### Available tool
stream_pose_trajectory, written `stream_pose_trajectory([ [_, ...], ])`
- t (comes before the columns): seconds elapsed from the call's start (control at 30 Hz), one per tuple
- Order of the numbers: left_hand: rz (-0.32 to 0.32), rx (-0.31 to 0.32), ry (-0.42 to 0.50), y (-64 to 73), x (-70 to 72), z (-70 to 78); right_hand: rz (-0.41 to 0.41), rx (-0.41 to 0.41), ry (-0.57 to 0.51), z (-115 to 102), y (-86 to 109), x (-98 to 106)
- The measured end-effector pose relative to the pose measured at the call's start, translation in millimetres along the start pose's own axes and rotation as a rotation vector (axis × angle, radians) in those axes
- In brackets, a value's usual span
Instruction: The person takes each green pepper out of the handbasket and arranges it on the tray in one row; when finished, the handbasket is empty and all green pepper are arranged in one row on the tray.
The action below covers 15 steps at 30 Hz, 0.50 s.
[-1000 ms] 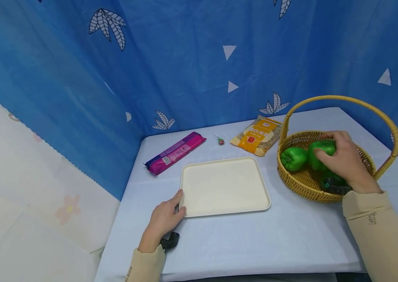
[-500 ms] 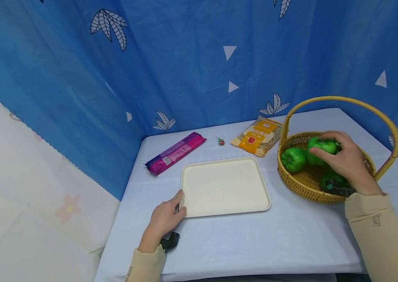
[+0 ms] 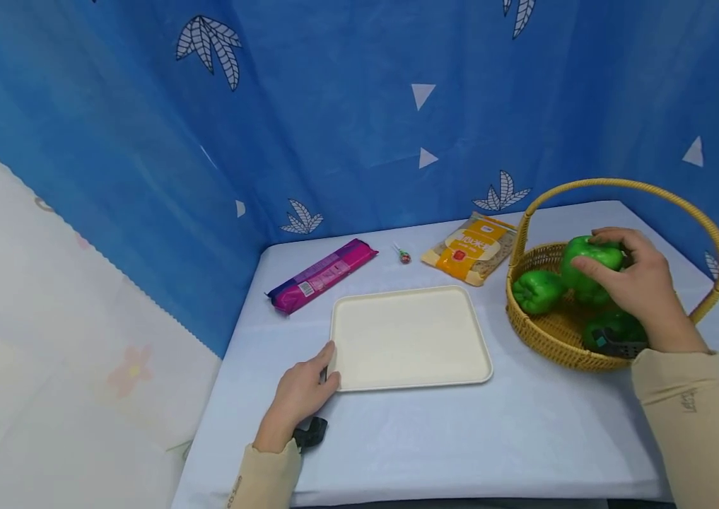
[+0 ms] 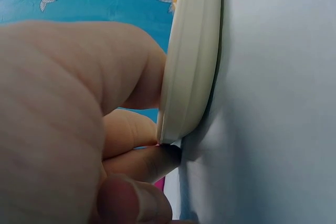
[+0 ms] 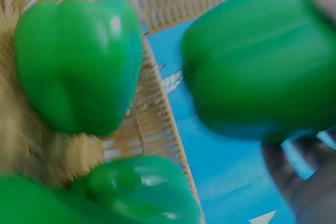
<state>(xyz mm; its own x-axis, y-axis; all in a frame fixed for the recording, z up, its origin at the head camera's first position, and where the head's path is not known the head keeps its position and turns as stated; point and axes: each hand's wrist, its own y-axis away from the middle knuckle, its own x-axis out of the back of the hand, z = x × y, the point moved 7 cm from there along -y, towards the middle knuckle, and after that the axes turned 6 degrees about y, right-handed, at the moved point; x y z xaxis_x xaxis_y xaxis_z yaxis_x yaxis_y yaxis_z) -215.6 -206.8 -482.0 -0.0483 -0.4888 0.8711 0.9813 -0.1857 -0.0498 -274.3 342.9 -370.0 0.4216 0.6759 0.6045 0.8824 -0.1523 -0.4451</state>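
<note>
Right hand (image 3: 642, 283) grips green pepper (image 3: 582, 258) over basket (image 3: 544, 345); left hand (image 3: 300, 389) pinches edge of tray (image 3: 410, 339), left of basket. Lift probably wants firm grip, path clear of basket handle (image 3: 620, 182).

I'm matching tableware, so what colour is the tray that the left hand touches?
The tray is plain cream, no pattern visible; the head view shows it best.

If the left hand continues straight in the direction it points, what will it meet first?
The left hand would meet the tray first; the fingers touch its edge. Beyond it, perhaps the lollipop, though depth is unclear.
</note>
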Motion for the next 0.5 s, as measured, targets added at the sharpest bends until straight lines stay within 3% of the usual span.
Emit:
stream_pose_trajectory([
  [0.27,-0.004,0.006,-0.013,-0.5,3.2,-0.4,0.005,0.106,-0.152,-44,-2.8,-4],
  [0.5,-0.014,-0.003,0.001,-1.5,-0.8,0.5,-0.076,0.217,-0.337,-106,-0.6,-46],
])
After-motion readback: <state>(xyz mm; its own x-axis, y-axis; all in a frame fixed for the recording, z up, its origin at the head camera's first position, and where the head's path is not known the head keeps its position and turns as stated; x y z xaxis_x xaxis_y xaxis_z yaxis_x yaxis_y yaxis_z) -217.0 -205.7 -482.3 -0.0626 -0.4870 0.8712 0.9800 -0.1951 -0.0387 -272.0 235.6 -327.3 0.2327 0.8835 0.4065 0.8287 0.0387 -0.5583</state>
